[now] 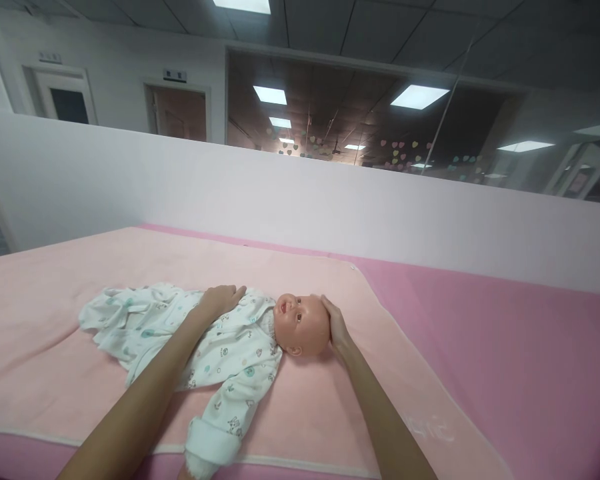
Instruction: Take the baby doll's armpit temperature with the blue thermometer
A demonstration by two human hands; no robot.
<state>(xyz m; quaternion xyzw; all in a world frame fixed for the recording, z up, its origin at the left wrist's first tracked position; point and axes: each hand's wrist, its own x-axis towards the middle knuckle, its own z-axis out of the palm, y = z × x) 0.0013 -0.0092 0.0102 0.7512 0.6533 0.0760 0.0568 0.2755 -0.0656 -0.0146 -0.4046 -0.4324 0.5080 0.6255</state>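
A baby doll (303,325) in a white patterned romper (225,353) lies on its back on a peach blanket (325,407), its head toward the right. My left hand (223,300) rests flat on the doll's torso, fingers stretched out toward its far side. Against the crown of the doll's head lies my right hand (334,323), cupped with the fingers extended along the scalp; part of the palm side is hidden. One sleeve of the romper reaches over the near edge of the blanket, while the legs of the garment spread out to the left.
Beneath the blanket is a pink mat (540,347), showing at the right and along the near edge. A low white partition (300,200) rises behind it. Farther back are a large glass window with heart stickers, two doors and ceiling lights.
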